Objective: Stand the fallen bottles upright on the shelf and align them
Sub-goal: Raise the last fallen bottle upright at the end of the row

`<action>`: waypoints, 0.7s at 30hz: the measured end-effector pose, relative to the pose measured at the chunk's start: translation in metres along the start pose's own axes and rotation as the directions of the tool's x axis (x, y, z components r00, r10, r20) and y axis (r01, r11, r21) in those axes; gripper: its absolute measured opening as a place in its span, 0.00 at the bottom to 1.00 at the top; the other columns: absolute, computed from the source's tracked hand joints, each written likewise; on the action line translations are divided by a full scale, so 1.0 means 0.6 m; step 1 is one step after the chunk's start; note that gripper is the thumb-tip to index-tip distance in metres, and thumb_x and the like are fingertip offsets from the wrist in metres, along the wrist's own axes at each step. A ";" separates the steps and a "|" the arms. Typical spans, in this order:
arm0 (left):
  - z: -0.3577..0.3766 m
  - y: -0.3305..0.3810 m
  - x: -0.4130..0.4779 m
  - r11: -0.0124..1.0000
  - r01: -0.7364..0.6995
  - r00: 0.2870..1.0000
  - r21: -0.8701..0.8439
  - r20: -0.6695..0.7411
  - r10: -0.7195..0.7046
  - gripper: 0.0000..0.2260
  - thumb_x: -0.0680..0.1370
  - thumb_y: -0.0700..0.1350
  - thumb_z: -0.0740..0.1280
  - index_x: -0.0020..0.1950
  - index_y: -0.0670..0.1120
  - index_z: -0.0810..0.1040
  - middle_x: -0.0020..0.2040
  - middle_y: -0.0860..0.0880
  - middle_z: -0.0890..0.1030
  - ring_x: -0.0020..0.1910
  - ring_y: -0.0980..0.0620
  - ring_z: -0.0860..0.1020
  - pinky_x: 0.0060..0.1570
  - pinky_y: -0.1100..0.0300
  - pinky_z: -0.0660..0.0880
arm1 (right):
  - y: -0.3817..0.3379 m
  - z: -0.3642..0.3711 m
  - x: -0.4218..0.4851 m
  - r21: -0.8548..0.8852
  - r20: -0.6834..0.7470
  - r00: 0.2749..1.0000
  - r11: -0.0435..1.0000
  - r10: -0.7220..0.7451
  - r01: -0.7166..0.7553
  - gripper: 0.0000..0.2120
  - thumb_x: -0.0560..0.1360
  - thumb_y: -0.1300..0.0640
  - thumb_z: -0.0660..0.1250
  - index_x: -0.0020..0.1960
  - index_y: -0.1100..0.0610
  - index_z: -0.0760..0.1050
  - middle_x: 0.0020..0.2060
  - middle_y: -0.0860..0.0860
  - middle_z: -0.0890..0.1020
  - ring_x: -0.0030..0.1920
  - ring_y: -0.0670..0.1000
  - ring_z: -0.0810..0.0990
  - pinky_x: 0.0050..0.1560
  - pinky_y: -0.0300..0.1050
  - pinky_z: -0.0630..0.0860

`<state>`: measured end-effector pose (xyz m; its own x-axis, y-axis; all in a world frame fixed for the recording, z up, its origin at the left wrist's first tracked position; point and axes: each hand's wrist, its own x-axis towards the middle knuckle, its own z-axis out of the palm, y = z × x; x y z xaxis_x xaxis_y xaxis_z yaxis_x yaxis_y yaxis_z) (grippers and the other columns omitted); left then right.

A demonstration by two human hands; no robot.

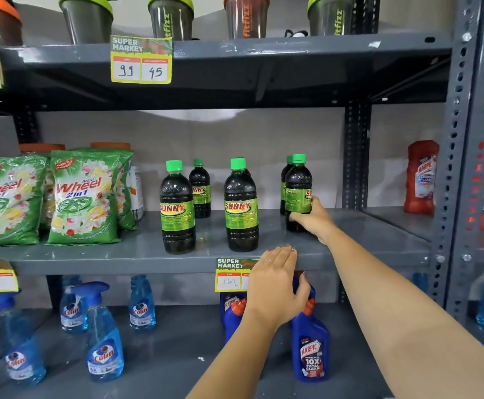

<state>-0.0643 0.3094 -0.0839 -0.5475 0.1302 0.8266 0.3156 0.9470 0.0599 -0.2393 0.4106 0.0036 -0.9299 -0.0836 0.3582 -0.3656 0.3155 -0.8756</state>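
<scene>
Several dark Sunny bottles with green caps stand upright on the grey middle shelf [125,251]. One is at the front left [177,210], a smaller-looking one stands behind it [200,192], and another is at the front middle [241,207]. My right hand [311,218] is wrapped around the lower part of the rightmost front bottle [298,188], which is upright with its base on the shelf. A further bottle [284,182] is half hidden behind it. My left hand [275,286] grips the shelf's front edge, fingers on top, thumb underneath.
Green Wheel detergent bags [82,197] fill the shelf's left part. A price tag [229,273] hangs on the shelf edge. Below are blue Colin sprays [104,335] and Harpic bottles [311,347]. Shaker cups [171,17] line the top shelf. A steel upright [459,156] stands at the right.
</scene>
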 end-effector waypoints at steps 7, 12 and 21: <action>-0.001 0.003 -0.001 1.000 0.000 1.000 0.011 -0.004 0.000 0.22 0.74 0.52 0.64 0.63 0.41 0.79 0.62 0.44 0.81 0.62 0.46 0.77 0.65 0.52 0.72 | 0.004 -0.001 -0.002 -0.055 -0.024 1.000 0.998 -0.011 0.010 0.39 0.65 0.52 0.81 0.69 0.57 0.65 0.62 0.53 0.77 0.62 0.55 0.75 0.59 0.47 0.72; -0.001 0.001 -0.002 1.000 -0.006 1.000 0.015 -0.003 0.006 0.22 0.74 0.52 0.65 0.63 0.41 0.80 0.62 0.44 0.81 0.62 0.47 0.78 0.65 0.53 0.71 | 0.001 -0.003 0.000 0.032 0.029 1.000 0.999 0.004 -0.005 0.38 0.67 0.57 0.78 0.72 0.55 0.64 0.63 0.53 0.77 0.59 0.52 0.75 0.58 0.45 0.71; 0.001 0.001 -0.002 1.000 0.005 1.000 0.020 0.007 -0.005 0.23 0.73 0.52 0.65 0.64 0.41 0.79 0.63 0.44 0.80 0.63 0.46 0.78 0.66 0.52 0.71 | -0.003 -0.004 -0.011 -0.081 -0.033 0.999 0.997 0.000 -0.003 0.37 0.63 0.50 0.82 0.63 0.56 0.64 0.53 0.50 0.75 0.53 0.51 0.73 0.52 0.45 0.71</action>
<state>-0.0638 0.3098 -0.0851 -0.5547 0.1279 0.8222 0.2973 0.9533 0.0523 -0.2326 0.4127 0.0036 -0.9282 -0.0520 0.3685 -0.3584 0.3915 -0.8475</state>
